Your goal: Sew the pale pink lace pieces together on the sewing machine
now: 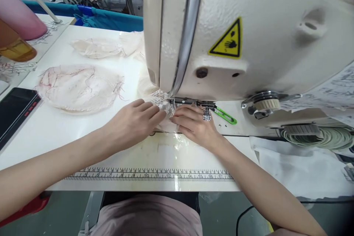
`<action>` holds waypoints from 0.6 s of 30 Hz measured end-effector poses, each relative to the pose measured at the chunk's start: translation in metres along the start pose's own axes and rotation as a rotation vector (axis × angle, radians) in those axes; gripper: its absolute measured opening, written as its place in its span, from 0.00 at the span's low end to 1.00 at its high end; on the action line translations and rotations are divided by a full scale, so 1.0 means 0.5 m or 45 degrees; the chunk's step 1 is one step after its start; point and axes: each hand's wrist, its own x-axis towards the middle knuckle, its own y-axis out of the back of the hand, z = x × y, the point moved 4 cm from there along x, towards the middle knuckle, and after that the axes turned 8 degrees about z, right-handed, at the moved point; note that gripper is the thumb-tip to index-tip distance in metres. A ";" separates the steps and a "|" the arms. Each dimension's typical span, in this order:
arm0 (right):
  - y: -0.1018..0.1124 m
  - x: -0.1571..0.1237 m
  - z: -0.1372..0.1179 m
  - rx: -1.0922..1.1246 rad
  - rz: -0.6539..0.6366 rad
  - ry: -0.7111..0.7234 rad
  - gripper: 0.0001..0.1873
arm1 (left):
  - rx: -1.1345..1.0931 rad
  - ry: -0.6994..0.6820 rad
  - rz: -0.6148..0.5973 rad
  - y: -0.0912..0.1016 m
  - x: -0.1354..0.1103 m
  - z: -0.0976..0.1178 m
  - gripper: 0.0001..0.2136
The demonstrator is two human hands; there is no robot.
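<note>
Pale sheer fabric with lace lies under the needle area of a white sewing machine. My left hand is closed on its near left side, fingers curled down against the cloth. Just right of it, my right hand has its fingers drawn together on the same fabric, beside the metal presser foot parts. Its fingers partly hide the cloth. Green-handled thread snips rest on the machine bed behind the right hand.
Sheer stitched pieces with loose red threads lie left, another piece behind. A dark phone and thread cones stand further left. A ruler strip runs along the front edge. White cloth lies right.
</note>
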 end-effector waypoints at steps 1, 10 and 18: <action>0.000 -0.001 0.000 -0.014 0.002 0.004 0.11 | 0.037 -0.028 0.023 -0.013 0.005 -0.001 0.12; -0.005 0.002 -0.008 -0.231 -0.001 0.051 0.12 | 0.161 -0.050 0.271 -0.027 0.003 0.004 0.13; -0.006 0.006 -0.010 -0.256 -0.044 0.103 0.14 | -0.010 0.034 0.131 -0.063 -0.009 0.006 0.17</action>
